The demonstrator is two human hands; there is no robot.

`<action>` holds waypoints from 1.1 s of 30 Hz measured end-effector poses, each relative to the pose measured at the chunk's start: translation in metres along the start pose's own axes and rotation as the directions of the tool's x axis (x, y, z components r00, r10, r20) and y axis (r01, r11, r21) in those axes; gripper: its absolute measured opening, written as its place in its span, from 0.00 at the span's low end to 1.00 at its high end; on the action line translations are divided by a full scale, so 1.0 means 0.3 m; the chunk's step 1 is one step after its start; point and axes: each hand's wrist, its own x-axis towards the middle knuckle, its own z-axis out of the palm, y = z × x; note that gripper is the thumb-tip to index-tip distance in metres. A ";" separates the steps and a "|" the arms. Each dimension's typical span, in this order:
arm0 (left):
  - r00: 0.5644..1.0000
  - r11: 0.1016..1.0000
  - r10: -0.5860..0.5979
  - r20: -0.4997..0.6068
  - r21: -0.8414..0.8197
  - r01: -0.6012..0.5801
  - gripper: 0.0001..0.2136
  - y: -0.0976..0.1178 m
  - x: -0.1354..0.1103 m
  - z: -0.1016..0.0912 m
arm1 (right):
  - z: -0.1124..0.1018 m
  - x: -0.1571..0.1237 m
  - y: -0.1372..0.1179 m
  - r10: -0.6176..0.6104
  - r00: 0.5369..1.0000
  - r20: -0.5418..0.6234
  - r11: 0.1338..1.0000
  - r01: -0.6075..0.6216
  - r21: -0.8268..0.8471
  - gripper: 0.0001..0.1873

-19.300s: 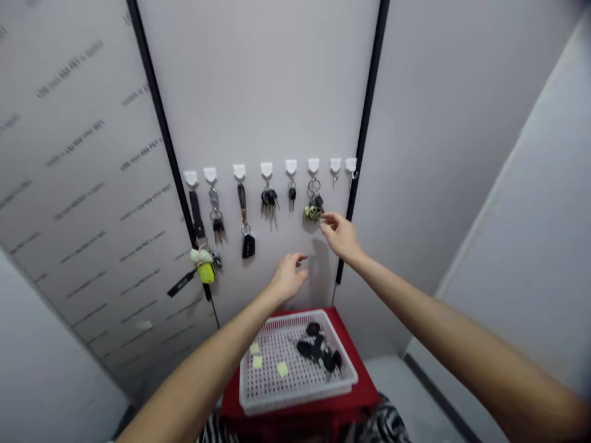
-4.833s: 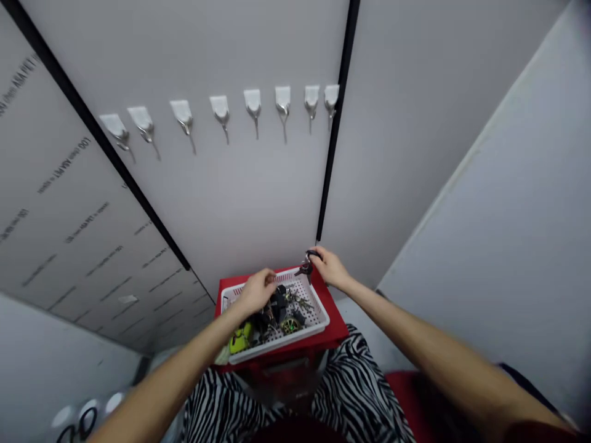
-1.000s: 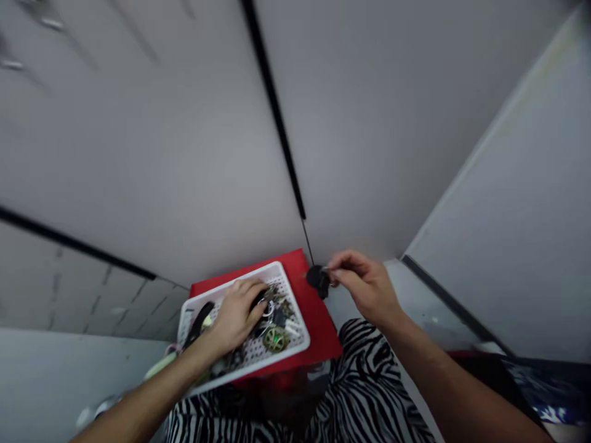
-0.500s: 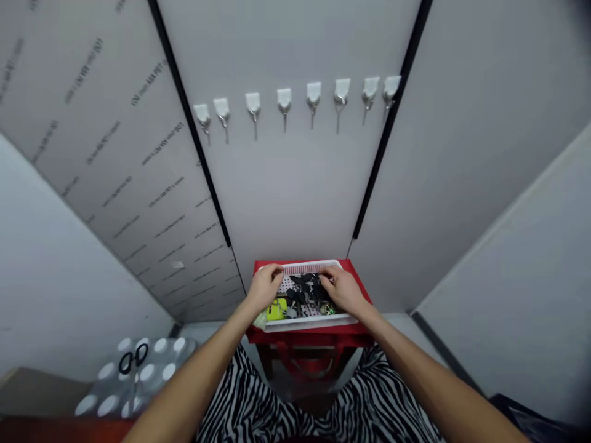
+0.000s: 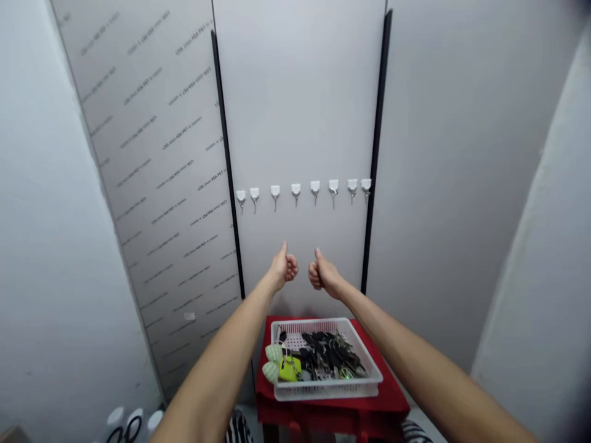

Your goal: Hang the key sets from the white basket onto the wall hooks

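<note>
My left hand (image 5: 284,266) is raised in front of the wardrobe-like panel, thumb pointing up and the other fingers curled into the palm. Mirroring it, my right hand (image 5: 322,271) also shows a thumb up with its fingers folded. Neither hand holds anything. Below them a white plastic basket (image 5: 327,390) sits on a red cloth-covered stool (image 5: 390,400). In the basket lie many keys (image 5: 332,354) with black heads, heaped towards the right. A yellow-green keychain (image 5: 290,368) is at its front left, and a pale green checked bow (image 5: 271,369) hangs over the left rim.
A row of several white hooks (image 5: 296,190) is stuck on the panel (image 5: 300,111) above my hands, with keys hanging from them. Black vertical strips (image 5: 226,147) flank the panel. At the lower left, black-handled scissors (image 5: 133,429) lie by white-capped bottles (image 5: 115,416).
Both hands have left the basket and risen in front of the panel, now making thumbs-up fists. The view has tilted upward, so the hooks sit lower in it.
</note>
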 end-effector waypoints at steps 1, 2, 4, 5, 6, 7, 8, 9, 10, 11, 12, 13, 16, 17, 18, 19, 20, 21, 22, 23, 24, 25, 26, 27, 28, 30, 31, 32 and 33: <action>0.999 0.999 0.024 0.023 -0.039 -0.023 0.25 0.058 -0.007 0.009 | 0.013 0.014 -0.056 -0.009 1.000 0.027 0.995 0.006 0.098 0.27; 0.998 0.997 0.047 0.046 -0.062 -0.044 0.25 0.107 -0.016 0.017 | 0.025 0.023 -0.106 -0.024 0.998 0.051 0.986 0.015 0.166 0.27; 0.993 0.994 0.088 0.074 -0.079 -0.082 0.26 0.179 -0.039 0.028 | 0.044 0.028 -0.181 -0.056 0.995 0.077 0.971 0.036 0.235 0.27; 0.991 0.992 0.106 0.080 -0.078 -0.100 0.26 0.203 -0.051 0.031 | 0.051 0.026 -0.209 -0.068 0.994 0.082 0.968 0.046 0.247 0.27; 0.989 0.990 0.123 0.080 -0.074 -0.117 0.26 0.220 -0.063 0.033 | 0.057 0.021 -0.230 -0.078 0.993 0.085 0.967 0.054 0.250 0.27; 0.988 0.989 0.135 0.076 -0.068 -0.130 0.26 0.230 -0.075 0.035 | 0.062 0.014 -0.246 -0.085 0.993 0.085 0.967 0.062 0.248 0.27; 0.987 0.988 0.144 0.069 -0.060 -0.140 0.26 0.236 -0.085 0.036 | 0.067 0.006 -0.257 -0.090 0.992 0.084 0.968 0.067 0.242 0.27; 0.987 0.988 0.151 0.063 -0.052 -0.147 0.26 0.238 -0.095 0.037 | 0.072 -0.002 -0.264 -0.092 0.992 0.083 0.969 0.071 0.236 0.27; 0.986 0.987 0.154 0.059 -0.043 -0.152 0.26 0.235 -0.102 0.037 | 0.076 -0.011 -0.265 -0.091 0.993 0.081 0.971 0.071 0.228 0.27; 0.987 0.988 0.154 0.055 -0.034 -0.152 0.26 0.228 -0.109 0.037 | 0.081 -0.018 -0.262 -0.088 0.993 0.079 0.973 0.069 0.219 0.27; 0.987 0.989 0.150 0.054 -0.024 -0.149 0.26 0.218 -0.114 0.036 | 0.085 -0.025 -0.255 -0.081 0.994 0.075 0.976 0.064 0.207 0.27; 0.988 0.990 0.143 0.053 -0.014 -0.142 0.26 0.204 -0.117 0.034 | 0.089 -0.029 -0.243 -0.072 0.995 0.072 0.979 0.057 0.193 0.27; 0.993 0.993 0.114 0.038 0.015 -0.114 0.26 0.157 -0.118 0.025 | 0.102 -0.031 -0.197 -0.033 0.998 0.060 0.989 0.024 0.145 0.27; 0.994 0.994 0.103 0.029 0.021 -0.104 0.26 0.143 -0.115 0.022 | 0.106 -0.028 -0.182 -0.021 0.998 0.060 0.991 0.013 0.133 0.27; 0.995 0.995 0.095 0.021 0.024 -0.095 0.26 0.132 -0.112 0.019 | 0.110 -0.023 -0.170 -0.011 0.998 0.061 0.992 0.003 0.126 0.27; 0.996 0.996 0.087 0.016 0.026 -0.087 0.26 0.124 -0.108 0.015 | 0.113 -0.018 -0.160 -0.003 0.998 0.063 0.992 -0.005 0.123 0.27; 0.997 0.996 0.081 0.013 0.026 -0.082 0.25 0.116 -0.104 0.011 | 0.116 -0.013 -0.152 0.003 0.998 0.064 0.992 -0.011 0.122 0.27; 0.997 0.996 0.079 0.008 0.028 -0.079 0.25 0.108 -0.101 0.006 | 0.119 -0.008 -0.144 0.006 0.998 0.063 0.993 -0.014 0.120 0.27; 0.997 0.996 0.080 0.001 0.034 -0.080 0.25 0.096 -0.100 -0.001 | 0.121 -0.007 -0.134 0.007 0.998 0.059 0.993 -0.013 0.114 0.27; 0.997 0.996 0.080 -0.005 0.049 -0.080 0.25 0.078 -0.103 -0.010 | 0.123 -0.009 -0.119 0.006 0.999 0.049 0.995 -0.011 0.102 0.27; 0.997 0.994 0.075 -0.009 0.079 -0.074 0.25 0.052 -0.110 -0.022 | 0.125 -0.015 -0.096 0.004 0.999 0.033 0.997 -0.006 0.082 0.26; 0.998 0.990 0.062 -0.009 0.129 -0.061 0.25 0.015 -0.122 -0.037 | 0.128 -0.026 -0.063 0.006 1.000 0.010 0.999 -0.006 0.048 0.26; 0.999 0.979 0.041 -0.006 0.202 -0.039 0.23 -0.030 -0.138 -0.054 | 0.131 -0.043 -0.021 0.013 1.000 -0.008 1.000 -0.013 -0.006 0.25; 1.000 0.957 0.011 0.001 0.291 -0.011 0.21 -0.084 -0.157 -0.073 | 0.136 -0.063 0.031 0.031 0.999 -0.016 0.997 -0.032 -0.076 0.24; 1.000 0.919 -0.023 0.008 0.395 0.018 0.19 -0.143 -0.179 -0.093 | 0.142 -0.087 0.090 0.060 0.998 -0.020 0.984 -0.063 -0.168 0.22; 0.997 0.815 -0.080 0.016 0.577 0.056 0.14 -0.262 -0.224 -0.128 | 0.164 -0.134 0.212 0.148 0.988 0.034 0.923 -0.125 -0.364 0.16; 0.994 0.766 -0.097 0.039 0.641 0.050 0.12 -0.314 -0.243 -0.141 | 0.179 -0.154 0.266 0.166 0.985 0.052 0.888 -0.126 -0.443 0.14; 0.996 0.725 -0.086 0.039 0.687 0.036 0.11 -0.357 -0.258 -0.151 | 0.195 -0.169 0.310 0.158 0.985 0.068 0.860 -0.103 -0.499 0.12; 0.997 0.690 -0.068 0.033 0.723 0.023 0.12 -0.389 -0.269 -0.158 | 0.212 -0.178 0.342 0.141 0.988 0.071 0.841 -0.082 -0.534 0.10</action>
